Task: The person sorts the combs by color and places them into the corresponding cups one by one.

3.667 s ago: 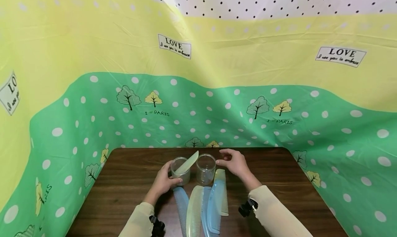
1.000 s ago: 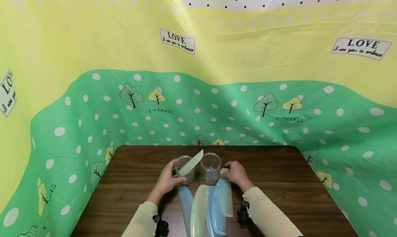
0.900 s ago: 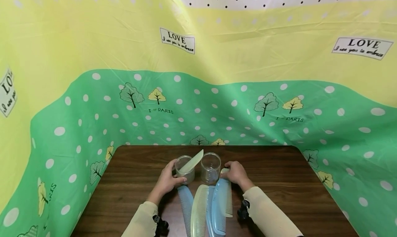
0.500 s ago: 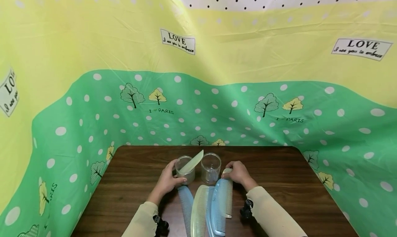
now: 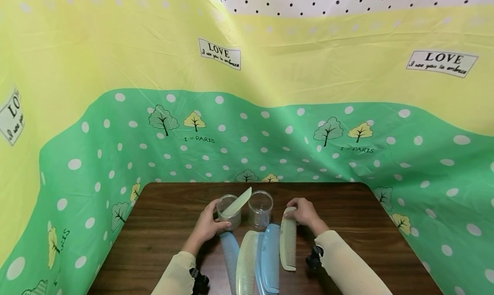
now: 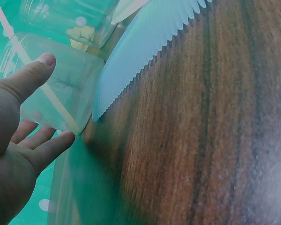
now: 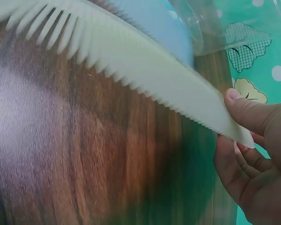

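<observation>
My left hand [image 5: 206,224] holds the left clear cup [image 5: 231,221], thumb on the near side and fingers round the outer side. A pale yellow comb [image 5: 238,202] leans inside that cup, its upper end past the rim. My right hand [image 5: 304,212] pinches the far end of another pale yellow comb [image 5: 287,245] between thumb and fingers. In the right wrist view this comb [image 7: 145,70] stretches away from the fingertips, teeth toward the tabletop. A second clear cup [image 5: 260,212] stands right of the first, with no comb in it.
Between my arms lie a blue comb [image 5: 230,254] on the left, a pale yellow comb [image 5: 245,265] in the middle and overlapping blue combs [image 5: 271,256] on the right. The brown wooden table [image 5: 162,226] meets a green and yellow patterned cloth [image 5: 247,127] behind.
My right hand has come down to the pale yellow comb, gripped its far end and drawn it rightward from the blue comb beside it. The left hand stays on its cup.
</observation>
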`<state>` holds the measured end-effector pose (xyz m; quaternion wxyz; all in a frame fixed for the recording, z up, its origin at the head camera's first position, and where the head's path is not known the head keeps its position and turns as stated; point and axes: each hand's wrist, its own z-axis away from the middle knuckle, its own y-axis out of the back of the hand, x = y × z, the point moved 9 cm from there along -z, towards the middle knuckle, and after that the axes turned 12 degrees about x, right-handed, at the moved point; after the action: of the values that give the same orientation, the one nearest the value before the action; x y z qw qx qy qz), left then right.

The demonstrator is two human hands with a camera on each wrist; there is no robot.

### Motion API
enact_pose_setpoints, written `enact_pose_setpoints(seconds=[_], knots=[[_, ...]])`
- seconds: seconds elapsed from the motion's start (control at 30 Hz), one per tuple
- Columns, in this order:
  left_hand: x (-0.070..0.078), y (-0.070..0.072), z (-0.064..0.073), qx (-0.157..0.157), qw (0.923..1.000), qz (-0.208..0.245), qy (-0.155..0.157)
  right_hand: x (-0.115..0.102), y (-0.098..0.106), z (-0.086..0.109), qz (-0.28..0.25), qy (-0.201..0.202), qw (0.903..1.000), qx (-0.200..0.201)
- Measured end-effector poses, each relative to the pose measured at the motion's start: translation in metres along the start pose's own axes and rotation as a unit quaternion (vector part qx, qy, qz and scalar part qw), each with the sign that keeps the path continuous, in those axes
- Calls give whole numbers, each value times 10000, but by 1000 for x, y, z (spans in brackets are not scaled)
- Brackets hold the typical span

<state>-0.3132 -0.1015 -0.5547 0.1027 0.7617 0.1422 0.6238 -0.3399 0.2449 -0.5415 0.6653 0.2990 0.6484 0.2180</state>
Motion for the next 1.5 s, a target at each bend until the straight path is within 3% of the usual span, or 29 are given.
enact_pose_setpoints(seconds=[0.67,1.5], knots=[[4,2,0,-35,10000,-2,-45,-1,29,8,-705,-114,9974,-136],[2,1,4,-48,10000,45,-48,-7,56,21,-1035,42,9946,107]])
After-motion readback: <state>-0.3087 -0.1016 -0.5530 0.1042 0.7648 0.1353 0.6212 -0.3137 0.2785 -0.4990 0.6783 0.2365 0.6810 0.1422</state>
